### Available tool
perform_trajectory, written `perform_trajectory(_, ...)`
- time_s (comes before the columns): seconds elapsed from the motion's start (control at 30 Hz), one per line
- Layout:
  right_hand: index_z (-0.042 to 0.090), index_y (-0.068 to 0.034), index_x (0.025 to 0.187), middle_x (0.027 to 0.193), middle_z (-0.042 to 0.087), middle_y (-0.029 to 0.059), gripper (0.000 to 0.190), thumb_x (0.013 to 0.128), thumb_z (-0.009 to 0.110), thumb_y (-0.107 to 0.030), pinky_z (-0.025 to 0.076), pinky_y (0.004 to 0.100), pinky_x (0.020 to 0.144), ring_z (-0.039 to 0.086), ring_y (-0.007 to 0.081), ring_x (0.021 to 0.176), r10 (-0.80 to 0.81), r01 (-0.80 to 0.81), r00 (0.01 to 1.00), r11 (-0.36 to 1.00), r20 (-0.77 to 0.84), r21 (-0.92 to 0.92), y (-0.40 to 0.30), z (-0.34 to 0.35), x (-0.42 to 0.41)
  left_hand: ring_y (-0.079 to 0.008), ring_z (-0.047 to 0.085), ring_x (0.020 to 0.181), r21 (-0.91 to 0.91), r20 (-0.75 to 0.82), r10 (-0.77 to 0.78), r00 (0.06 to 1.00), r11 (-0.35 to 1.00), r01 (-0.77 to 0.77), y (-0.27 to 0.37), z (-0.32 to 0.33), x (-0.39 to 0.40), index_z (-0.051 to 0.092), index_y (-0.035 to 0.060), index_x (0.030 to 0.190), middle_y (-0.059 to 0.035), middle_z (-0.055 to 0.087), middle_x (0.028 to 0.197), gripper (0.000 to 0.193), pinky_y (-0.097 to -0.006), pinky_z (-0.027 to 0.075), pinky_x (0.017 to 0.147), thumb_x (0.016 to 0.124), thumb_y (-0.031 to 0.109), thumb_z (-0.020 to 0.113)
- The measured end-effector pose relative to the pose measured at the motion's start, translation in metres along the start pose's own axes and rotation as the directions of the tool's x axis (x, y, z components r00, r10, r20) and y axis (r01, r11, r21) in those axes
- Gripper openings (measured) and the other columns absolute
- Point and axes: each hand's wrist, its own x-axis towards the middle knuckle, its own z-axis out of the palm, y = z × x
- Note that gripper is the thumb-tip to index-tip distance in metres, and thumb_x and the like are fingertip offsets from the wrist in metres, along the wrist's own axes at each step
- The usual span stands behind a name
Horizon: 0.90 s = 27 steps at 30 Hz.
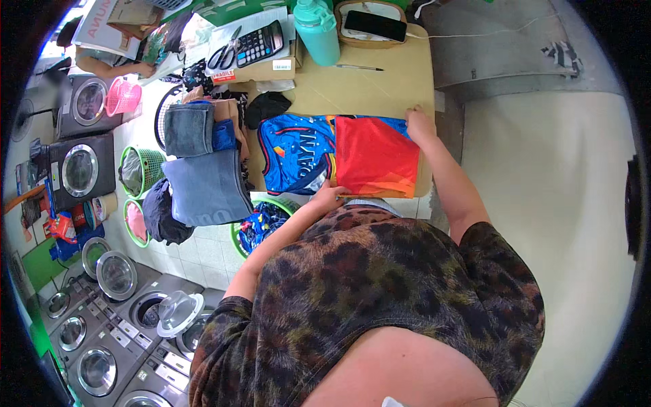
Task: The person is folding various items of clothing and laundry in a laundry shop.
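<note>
A blue sports jersey (pixel 295 147) with lettering and dark armhole trim lies flat on the tan tabletop (pixel 356 94) before me. A red panel with orange at its lower corner (pixel 376 157) covers its right half; whether this is the same garment folded over, I cannot tell. My left hand (pixel 328 198) pinches the near edge where blue meets red. At the far right corner, my right hand (pixel 421 126) grips the cloth, its fingertips partly hidden. Left of the jersey rise stacks of folded clothes, with a grey-blue folded garment (pixel 208 185) and folded dark denim (pixel 189 129) on top.
A black cloth (pixel 268 109) lies beyond the jersey. Further back are a pen (pixel 358 67), turquoise bottle (pixel 318 35), phone (pixel 375 26), calculator (pixel 259 45) and scissors (pixel 224 53). A green laundry basket (pixel 236 239) stands below the table; washing machines (pixel 96 371) line the left.
</note>
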Motion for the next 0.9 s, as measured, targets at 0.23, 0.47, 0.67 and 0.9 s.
perform_trajectory(0.23,0.055,-0.004,0.081,0.089,0.058,0.0198,0.011,0.079,0.048,-0.011,0.046,0.0466,0.068,0.059,0.0364,0.082,0.074,-0.067,0.996,0.992,-0.058,0.110,0.006,0.003,0.008,-0.0329,0.059,0.088,-0.244,0.187,-0.030,0.982,0.967,0.076,-0.002,0.001,-0.002,0.057,0.0181,0.115,-0.0187,0.060,0.101,0.037,-0.0394,0.047,0.078,0.078,0.018,0.060)
perform_trajectory(0.47,0.053,-0.003,0.098,0.102,0.056,0.0192,0.019,0.083,0.043,-0.009,0.047,0.0444,0.076,0.058,0.0384,0.089,0.118,-0.118,0.993,0.989,0.014,0.084,0.005,0.018,0.007,-0.0255,0.062,0.088,-0.563,0.164,-0.028,0.986,0.818,0.116,0.003,-0.014,-0.012,0.057,0.0084,0.112,-0.0150,0.062,0.100,0.037,-0.0344,0.048,0.076,0.075,0.009,0.057)
perform_trajectory(0.67,0.049,-0.002,0.088,0.087,0.055,0.0225,0.011,0.077,0.050,-0.004,0.044,0.0475,0.069,0.056,0.0402,0.082,0.069,-0.026,0.971,0.981,-0.227,0.190,0.005,0.034,0.004,-0.0240,0.061,0.086,-0.354,0.080,-0.068,0.995,0.931,0.092,-0.011,-0.031,-0.022,0.062,0.0048,0.098,-0.0137,0.063,0.090,0.028,-0.0327,0.048,0.075,0.071,0.006,0.056)
perform_trajectory(0.9,0.047,-0.004,0.088,0.094,0.049,0.0176,0.021,0.071,0.060,-0.001,0.043,0.0429,0.075,0.051,0.0372,0.089,0.000,0.194,0.838,0.934,-0.546,0.298,-0.006,0.018,-0.063,-0.0241,0.060,0.081,-0.279,0.147,0.053,0.988,0.960,-0.009,0.004,-0.037,-0.015,0.061,0.0058,0.099,-0.0144,0.061,0.084,0.026,-0.0324,0.047,0.072,0.073,0.006,0.055)
